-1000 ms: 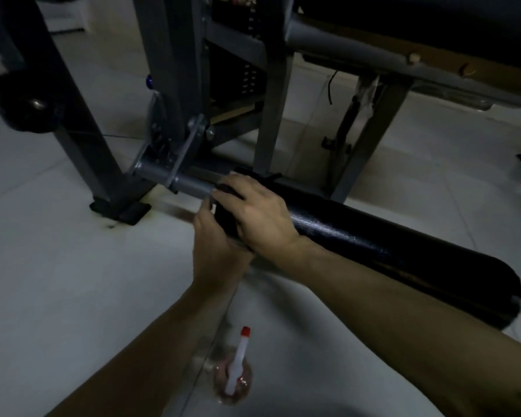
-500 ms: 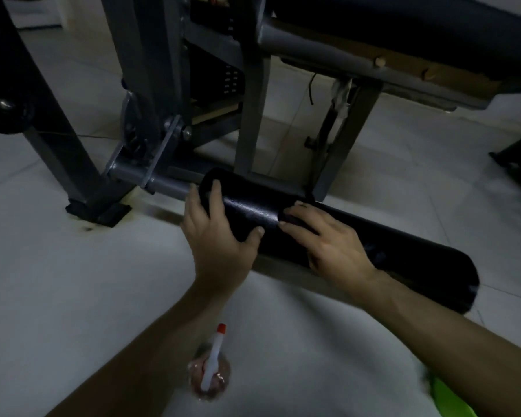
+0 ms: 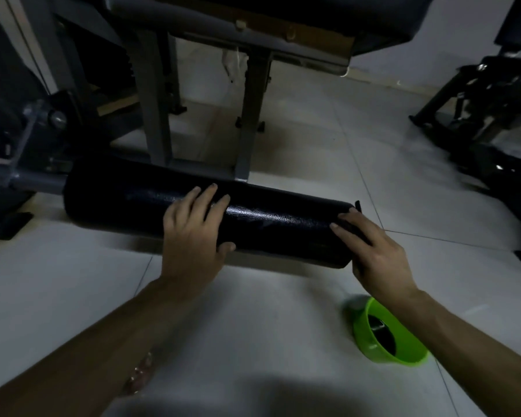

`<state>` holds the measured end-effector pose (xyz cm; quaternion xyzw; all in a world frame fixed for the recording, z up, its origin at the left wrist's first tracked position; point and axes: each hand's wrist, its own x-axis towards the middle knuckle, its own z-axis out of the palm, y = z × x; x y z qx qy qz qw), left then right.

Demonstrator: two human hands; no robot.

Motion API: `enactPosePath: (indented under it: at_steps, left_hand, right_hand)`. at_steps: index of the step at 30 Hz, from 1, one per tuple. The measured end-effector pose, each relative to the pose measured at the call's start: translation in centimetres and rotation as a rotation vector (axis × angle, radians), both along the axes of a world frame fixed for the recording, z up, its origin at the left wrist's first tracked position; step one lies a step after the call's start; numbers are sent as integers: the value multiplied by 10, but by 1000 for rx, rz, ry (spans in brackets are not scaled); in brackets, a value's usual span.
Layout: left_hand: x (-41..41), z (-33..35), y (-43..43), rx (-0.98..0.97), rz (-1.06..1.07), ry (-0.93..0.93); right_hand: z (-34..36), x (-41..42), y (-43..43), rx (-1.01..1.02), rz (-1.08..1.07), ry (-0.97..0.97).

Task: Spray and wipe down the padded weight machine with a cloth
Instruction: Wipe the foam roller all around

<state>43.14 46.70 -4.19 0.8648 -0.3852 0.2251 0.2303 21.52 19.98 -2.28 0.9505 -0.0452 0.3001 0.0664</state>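
Pinkish and blurred, the spray bottle [image 3: 139, 376] shows on the floor [image 3: 253, 326] nearest us, well short of the padded roller [image 3: 268, 224] and half hidden by our left forearm. A green bowl [image 3: 382, 358] sits just short of the roller's right end. Our hands are apart. The left hand [image 3: 193, 236] grips the roller's middle, fingers over the top and thumb beneath. The right hand [image 3: 376, 260] presses a dark cloth [image 3: 352, 228] flat against its right end. Beyond the roller rises the machine's grey frame [image 3: 154, 100].
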Motion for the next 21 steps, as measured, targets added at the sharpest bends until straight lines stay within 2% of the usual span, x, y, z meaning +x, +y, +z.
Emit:
enactPosePath:
  at_steps: [3, 9, 12, 16, 21]
  left_hand:
    - [4, 0, -2, -1, -15, -5]
    - [22, 11, 12, -31, -16, 48]
    - [40, 9, 44, -140, 130, 124]
    - [71, -4, 100, -338, 324, 317]
    - [96, -23, 139, -637, 86, 554]
  right_hand:
    - [-1, 8, 10, 72, -30, -15]
    - [2, 99, 79, 76, 150, -1]
    - [6, 147, 119, 92, 213, -42]
    - [12, 208, 168, 107, 243, -7]
    - [17, 269, 226, 77, 330, 52]
